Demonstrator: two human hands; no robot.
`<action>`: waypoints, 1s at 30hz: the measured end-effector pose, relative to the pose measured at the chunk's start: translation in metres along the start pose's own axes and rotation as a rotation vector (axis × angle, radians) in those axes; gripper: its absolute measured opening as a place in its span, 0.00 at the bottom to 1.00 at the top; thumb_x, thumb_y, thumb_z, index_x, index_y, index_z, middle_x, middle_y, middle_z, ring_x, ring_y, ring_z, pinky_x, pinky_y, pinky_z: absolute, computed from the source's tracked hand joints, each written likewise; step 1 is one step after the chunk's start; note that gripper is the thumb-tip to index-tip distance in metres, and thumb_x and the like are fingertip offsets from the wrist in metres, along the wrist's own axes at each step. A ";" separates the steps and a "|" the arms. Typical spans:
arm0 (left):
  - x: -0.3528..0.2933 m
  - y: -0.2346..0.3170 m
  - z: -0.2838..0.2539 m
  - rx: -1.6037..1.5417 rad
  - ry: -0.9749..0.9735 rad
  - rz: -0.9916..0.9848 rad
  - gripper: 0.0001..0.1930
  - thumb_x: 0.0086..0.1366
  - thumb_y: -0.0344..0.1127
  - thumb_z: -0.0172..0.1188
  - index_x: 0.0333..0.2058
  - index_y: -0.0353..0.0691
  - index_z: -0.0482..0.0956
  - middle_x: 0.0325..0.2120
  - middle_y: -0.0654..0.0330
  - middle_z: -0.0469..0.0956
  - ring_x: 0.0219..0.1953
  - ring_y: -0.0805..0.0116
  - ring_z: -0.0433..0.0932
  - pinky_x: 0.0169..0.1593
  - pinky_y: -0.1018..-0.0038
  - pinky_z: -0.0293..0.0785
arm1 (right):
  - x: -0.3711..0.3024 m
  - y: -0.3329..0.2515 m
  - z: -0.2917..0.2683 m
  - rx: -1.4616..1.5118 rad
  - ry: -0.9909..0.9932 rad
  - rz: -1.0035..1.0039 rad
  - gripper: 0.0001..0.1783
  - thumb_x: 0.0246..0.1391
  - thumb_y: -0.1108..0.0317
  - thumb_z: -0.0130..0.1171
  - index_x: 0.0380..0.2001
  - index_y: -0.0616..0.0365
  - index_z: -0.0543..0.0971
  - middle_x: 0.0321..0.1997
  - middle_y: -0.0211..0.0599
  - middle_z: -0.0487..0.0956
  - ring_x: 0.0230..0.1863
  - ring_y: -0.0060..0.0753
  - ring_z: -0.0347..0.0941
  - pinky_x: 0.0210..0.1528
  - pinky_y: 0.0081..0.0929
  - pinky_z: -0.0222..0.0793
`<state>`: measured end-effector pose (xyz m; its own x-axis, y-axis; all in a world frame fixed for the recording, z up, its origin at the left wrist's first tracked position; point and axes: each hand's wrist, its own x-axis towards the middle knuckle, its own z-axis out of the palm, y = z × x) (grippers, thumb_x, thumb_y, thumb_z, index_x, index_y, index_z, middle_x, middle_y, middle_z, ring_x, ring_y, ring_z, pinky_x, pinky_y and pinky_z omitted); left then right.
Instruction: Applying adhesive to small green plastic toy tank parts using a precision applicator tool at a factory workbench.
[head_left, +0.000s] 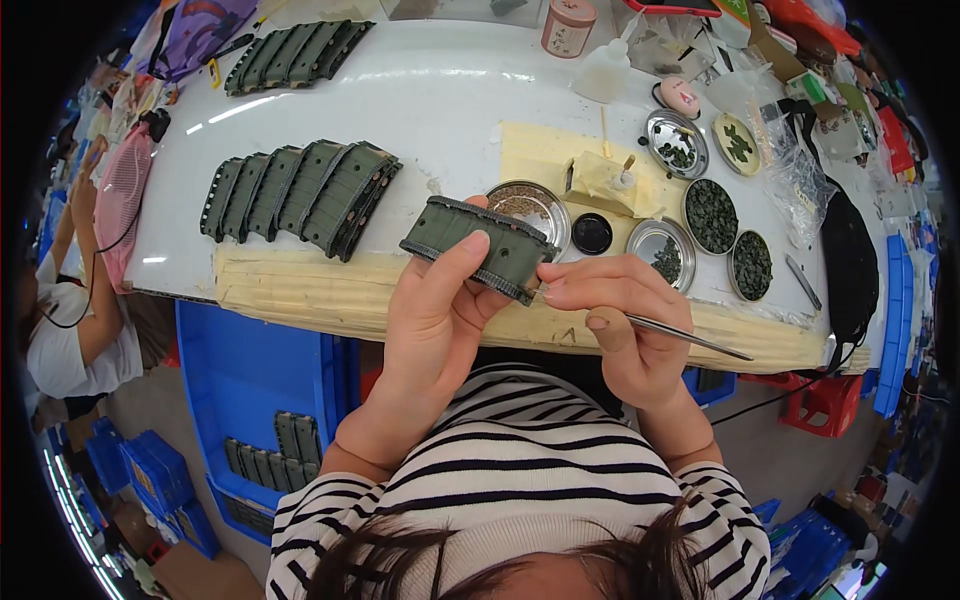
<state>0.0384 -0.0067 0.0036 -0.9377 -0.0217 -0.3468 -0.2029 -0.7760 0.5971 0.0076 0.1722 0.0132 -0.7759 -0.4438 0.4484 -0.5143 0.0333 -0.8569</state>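
Note:
My left hand (430, 315) is closed around a dark green curved plastic piece (475, 243) with ridged edges and small holes, thumb on top. The piece is raised over the table's near edge. At its right end my right hand (640, 325) pinches with thumb and fingertips. A slim metal tool, apparently tweezers (690, 336), lies in that hand and points away to the lower right. Whether the fingertips also pinch a tiny part is too small to tell. Behind the piece sits a round metal dish (553, 238) of small brownish bits.
Rows of similar green pieces (300, 195) stand at the left, with more (300, 55) farther back. Dishes of small dark green parts (711, 215), a black round pot (591, 233) and a taped block (610, 187) lie right. A blue bin (250, 360) stands below left.

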 end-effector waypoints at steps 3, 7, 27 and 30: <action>0.000 0.000 0.000 0.005 0.004 0.004 0.20 0.67 0.34 0.53 0.56 0.36 0.65 0.44 0.58 0.75 0.43 0.71 0.79 0.44 0.76 0.79 | 0.000 -0.001 0.000 -0.008 -0.001 0.006 0.08 0.52 0.73 0.60 0.36 0.61 0.82 0.40 0.43 0.81 0.41 0.36 0.78 0.43 0.26 0.73; 0.000 -0.001 -0.002 0.022 -0.006 0.009 0.20 0.67 0.35 0.52 0.56 0.35 0.64 0.45 0.56 0.75 0.46 0.70 0.78 0.48 0.74 0.78 | 0.000 -0.001 0.000 -0.025 -0.011 0.005 0.08 0.51 0.74 0.61 0.36 0.62 0.82 0.39 0.43 0.81 0.41 0.36 0.78 0.43 0.26 0.73; 0.011 0.000 -0.007 -0.138 -0.162 -0.013 0.26 0.68 0.36 0.48 0.61 0.31 0.57 0.52 0.48 0.71 0.53 0.64 0.75 0.54 0.68 0.75 | -0.007 -0.006 0.001 -0.020 0.040 -0.114 0.15 0.57 0.62 0.58 0.41 0.62 0.80 0.42 0.44 0.79 0.45 0.41 0.78 0.44 0.29 0.74; 0.017 0.002 -0.011 -0.306 -0.309 -0.055 0.29 0.69 0.38 0.46 0.64 0.32 0.52 0.53 0.47 0.71 0.53 0.62 0.75 0.54 0.68 0.75 | -0.013 -0.004 -0.001 0.058 0.111 -0.166 0.18 0.60 0.57 0.55 0.42 0.62 0.79 0.42 0.44 0.79 0.46 0.44 0.78 0.45 0.31 0.74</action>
<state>0.0254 -0.0154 -0.0089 -0.9776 0.1783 -0.1117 -0.2055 -0.9229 0.3255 0.0197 0.1792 0.0111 -0.7190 -0.3378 0.6075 -0.6194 -0.0852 -0.7805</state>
